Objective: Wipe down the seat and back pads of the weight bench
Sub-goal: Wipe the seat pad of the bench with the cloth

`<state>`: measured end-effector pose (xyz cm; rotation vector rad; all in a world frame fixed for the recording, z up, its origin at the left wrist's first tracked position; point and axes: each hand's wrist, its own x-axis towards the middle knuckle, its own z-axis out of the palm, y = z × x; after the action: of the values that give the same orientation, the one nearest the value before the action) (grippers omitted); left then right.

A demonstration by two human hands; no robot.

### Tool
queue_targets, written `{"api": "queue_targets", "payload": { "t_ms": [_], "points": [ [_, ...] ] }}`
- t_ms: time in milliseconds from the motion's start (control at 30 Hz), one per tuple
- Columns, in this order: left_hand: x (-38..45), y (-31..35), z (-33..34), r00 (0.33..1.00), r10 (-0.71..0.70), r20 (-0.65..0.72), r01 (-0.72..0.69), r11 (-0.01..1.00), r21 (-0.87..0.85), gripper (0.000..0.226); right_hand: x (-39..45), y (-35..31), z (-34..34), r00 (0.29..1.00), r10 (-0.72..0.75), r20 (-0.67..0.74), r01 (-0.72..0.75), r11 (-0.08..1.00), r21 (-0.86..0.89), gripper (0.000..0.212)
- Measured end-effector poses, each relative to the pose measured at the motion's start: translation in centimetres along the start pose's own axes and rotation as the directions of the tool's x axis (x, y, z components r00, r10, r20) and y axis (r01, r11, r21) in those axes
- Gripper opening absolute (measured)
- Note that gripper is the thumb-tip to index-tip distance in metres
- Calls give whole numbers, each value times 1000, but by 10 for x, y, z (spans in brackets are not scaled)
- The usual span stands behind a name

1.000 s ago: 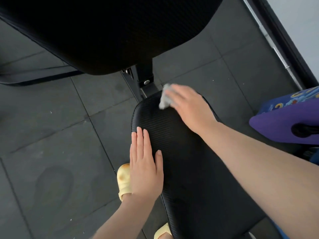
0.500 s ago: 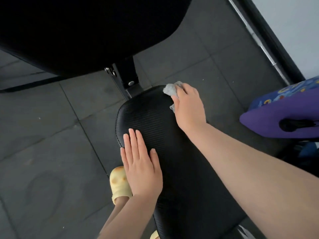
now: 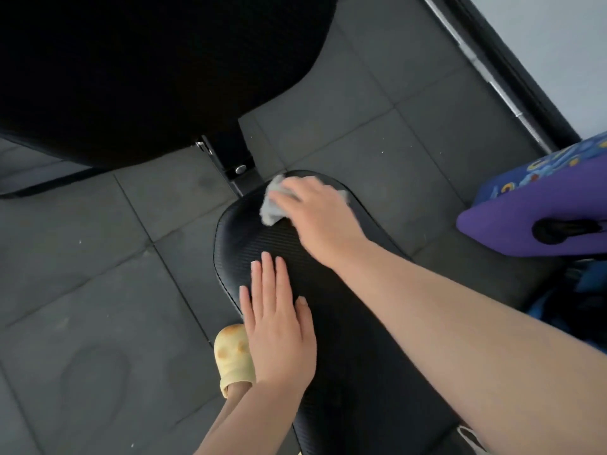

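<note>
Left hand (image 3: 279, 326) lies flat, fingers extended, on the seat pad (image 3: 345, 339). Beyond it, right hand (image 3: 320, 213) presses a crumpled grey cloth (image 3: 272, 205) onto the pad's far end. Back pad (image 3: 147, 70) stands beyond both hands.

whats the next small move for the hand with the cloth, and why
Probably drag the grey cloth back toward the body along the seat pad. The right hand presses it at the pad's far end, and most of the textured surface lies nearer. The left hand rests flat on the pad's left edge, so it may need to lift as the cloth nears.
</note>
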<state>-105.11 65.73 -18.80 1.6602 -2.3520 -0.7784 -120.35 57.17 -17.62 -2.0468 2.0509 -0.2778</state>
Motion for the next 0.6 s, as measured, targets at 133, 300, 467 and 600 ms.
{"api": "queue_targets", "payload": {
  "t_ms": [133, 300, 467, 600],
  "points": [
    [17, 34, 7, 993, 101, 54, -97, 993, -62, 60, 2, 43, -13, 921, 378, 94, -368, 924, -108, 40],
    [26, 73, 31, 996, 71, 51, -73, 997, 28, 61, 17, 68, -15, 773, 563, 292, -633, 655, 413, 32],
    [18, 75, 40, 989, 131, 69, -139, 982, 127, 58, -71, 100, -30, 763, 484, 428, -646, 545, 534, 29],
    [17, 79, 41, 991, 118, 59, -127, 975, 183, 57, -142, 110, -33, 648, 419, 636, -739, 143, 659, 28]
  ]
}}
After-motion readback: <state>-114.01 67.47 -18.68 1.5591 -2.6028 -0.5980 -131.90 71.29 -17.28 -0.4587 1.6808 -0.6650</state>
